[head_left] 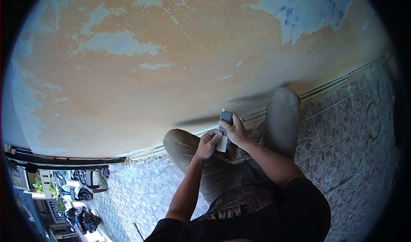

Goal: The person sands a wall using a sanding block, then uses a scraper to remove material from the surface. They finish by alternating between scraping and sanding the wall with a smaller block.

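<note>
In front of the wall, between my knees, both hands are on a small dark grey rectangular block (226, 118) that looks like a sanding block. A pale, flat strip (222, 144) sticks out at its lower end, perhaps the back of sandpaper. My right hand (235, 129) wraps the block's upper part from the right, thumb across its face. From the left, my left hand (208, 144) pinches the lower part where dark meets pale, with the thumb on top. The block's underside is hidden by the fingers.
The wall (128, 83) ahead shows worn tan paint with pale blue-white patches (120, 43). Patterned stone-look tiles (329, 152) cover the floor beside my bent legs (280, 122). A cable (342, 184) lies at right. A motorcycle (82, 219) stands outside at lower left.
</note>
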### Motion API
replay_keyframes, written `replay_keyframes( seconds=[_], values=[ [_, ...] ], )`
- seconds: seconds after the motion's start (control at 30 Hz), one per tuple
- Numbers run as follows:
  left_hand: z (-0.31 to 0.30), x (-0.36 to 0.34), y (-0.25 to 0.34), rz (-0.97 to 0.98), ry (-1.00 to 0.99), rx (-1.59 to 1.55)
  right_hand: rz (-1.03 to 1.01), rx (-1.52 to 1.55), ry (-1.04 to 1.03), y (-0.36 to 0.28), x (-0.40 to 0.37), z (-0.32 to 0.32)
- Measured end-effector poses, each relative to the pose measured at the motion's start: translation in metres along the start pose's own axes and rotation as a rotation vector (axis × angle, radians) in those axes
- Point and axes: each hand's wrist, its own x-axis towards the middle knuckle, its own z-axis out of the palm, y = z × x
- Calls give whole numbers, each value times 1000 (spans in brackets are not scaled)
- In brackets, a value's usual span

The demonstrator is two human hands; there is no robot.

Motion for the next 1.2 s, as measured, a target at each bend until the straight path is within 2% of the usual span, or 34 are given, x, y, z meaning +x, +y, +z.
replay_keyframes(
  seconds=[0.03, 0.1, 0.13, 0.17, 0.23, 0.27, 0.37, 0.4, 0.43, 0.5, 0.6, 0.63, 0.7, 0.77, 0.83, 0.87, 0.93, 1.0, 1.13, 1.2],
  values=[
    [-1, -1, -7, -14, 3, -6, 16, 2, 0, 9, 4, 2],
    [-5, 2, -18, -19, 81, -242, 124, 143, -4, 21, 13, 8],
    [-3, 4, -22, -10, 123, -296, -30, -22, 51, 25, 16, 11],
    [-5, 7, -24, -14, 121, -296, -27, -21, 54, 29, 15, 10],
    [-13, 10, -31, -43, 145, -382, 143, 13, 77, 8, 7, 10],
    [-17, 12, -34, -57, 152, -378, 99, -135, 96, 20, 9, 9],
    [-23, 13, -39, -93, 123, -349, 19, -147, 153, 39, 15, 10],
    [-17, 12, -36, -80, 127, -341, 92, -18, 110, 0, 7, 7],
    [-7, 12, -28, -86, 128, -340, 97, -16, 112, 1, 6, 6],
    [8, 10, -16, -73, 240, -375, -116, -202, 54, 1, 5, 4],
    [-1, 11, -26, -84, 202, -319, -222, -110, 122, 10, 5, 12],
    [-8, 12, -34, -86, 203, -318, -220, -108, 122, 13, 7, 12],
    [-17, 13, -42, -123, 140, -278, -29, -74, 154, 16, 15, 9],
    [-17, 12, -41, -123, 135, -289, -72, -138, 146, 15, 17, 7],
    [-11, 13, -35, -119, 128, -303, -237, -244, 144, 14, 15, 9],
    [-7, 13, -33, -104, 150, -311, -239, -247, 147, 14, 14, 9],
    [-8, 15, -36, -93, 168, -320, -331, -468, 14, 8, 9, 8],
    [-17, 14, -40, -76, 99, -309, -342, -407, 77, 11, 9, 14],
    [-19, 15, -45, -59, 114, -297, -315, -260, 204, 16, 11, 21],
    [-17, 14, -44, -62, 132, -314, -306, -275, 184, 17, 12, 19]
  ],
)
